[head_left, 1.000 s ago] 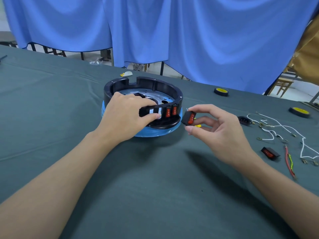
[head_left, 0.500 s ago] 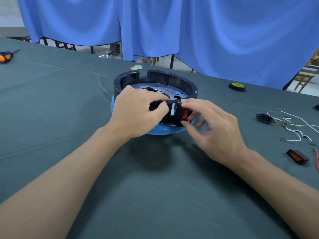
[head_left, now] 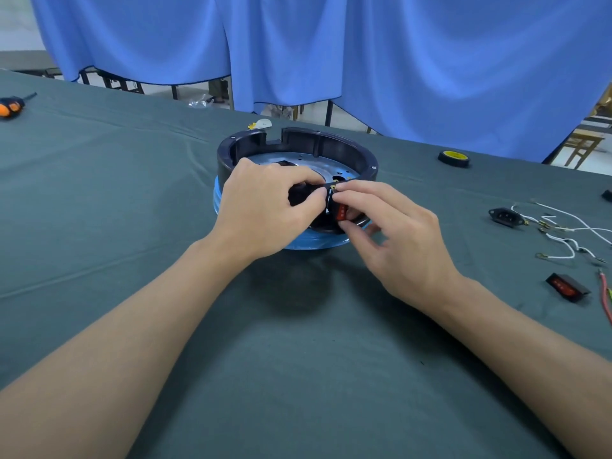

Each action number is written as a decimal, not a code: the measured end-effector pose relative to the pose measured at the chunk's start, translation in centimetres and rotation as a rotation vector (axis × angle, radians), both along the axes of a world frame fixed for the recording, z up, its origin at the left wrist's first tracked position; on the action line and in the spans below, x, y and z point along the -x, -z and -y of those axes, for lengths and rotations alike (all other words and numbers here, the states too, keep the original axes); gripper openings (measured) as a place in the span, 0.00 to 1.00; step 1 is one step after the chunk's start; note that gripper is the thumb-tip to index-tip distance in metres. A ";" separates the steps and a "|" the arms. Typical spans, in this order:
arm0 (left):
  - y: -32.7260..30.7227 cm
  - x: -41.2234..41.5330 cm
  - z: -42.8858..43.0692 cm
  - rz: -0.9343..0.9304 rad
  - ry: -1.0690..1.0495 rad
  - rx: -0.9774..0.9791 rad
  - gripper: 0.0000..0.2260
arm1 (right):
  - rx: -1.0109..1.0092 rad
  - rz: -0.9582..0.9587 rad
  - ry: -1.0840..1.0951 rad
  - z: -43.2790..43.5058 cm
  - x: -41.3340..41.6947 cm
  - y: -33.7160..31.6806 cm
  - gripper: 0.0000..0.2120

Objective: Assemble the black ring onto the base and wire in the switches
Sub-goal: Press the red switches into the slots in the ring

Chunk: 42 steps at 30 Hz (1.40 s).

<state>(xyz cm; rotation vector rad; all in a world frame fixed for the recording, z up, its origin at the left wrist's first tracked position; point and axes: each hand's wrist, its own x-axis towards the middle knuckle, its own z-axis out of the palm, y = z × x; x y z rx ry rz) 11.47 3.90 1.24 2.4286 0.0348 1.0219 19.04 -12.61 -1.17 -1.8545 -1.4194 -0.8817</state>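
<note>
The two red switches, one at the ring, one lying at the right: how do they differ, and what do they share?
The held switch is pinched by the right hand at the ring; the loose switch lies untouched on the table. The held switch stands upright, partly hidden by that hand; the loose switch lies flat, fully visible. Both have a red rocker in a black frame.

A workshop bench: green cloth-covered table (head_left: 99, 200), blue curtains (head_left: 397, 54), screwdriver (head_left: 11, 106), loose wires (head_left: 563, 226).
</note>
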 end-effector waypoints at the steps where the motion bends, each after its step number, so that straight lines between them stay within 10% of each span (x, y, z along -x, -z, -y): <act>1: 0.0 0.0 0.0 0.002 0.000 -0.005 0.15 | -0.001 -0.015 -0.010 0.0 0.0 0.0 0.12; 42: 0.1 -0.2 0.0 0.022 -0.017 -0.016 0.14 | -0.069 -0.240 0.151 -1.3 1.3 -0.9 0.08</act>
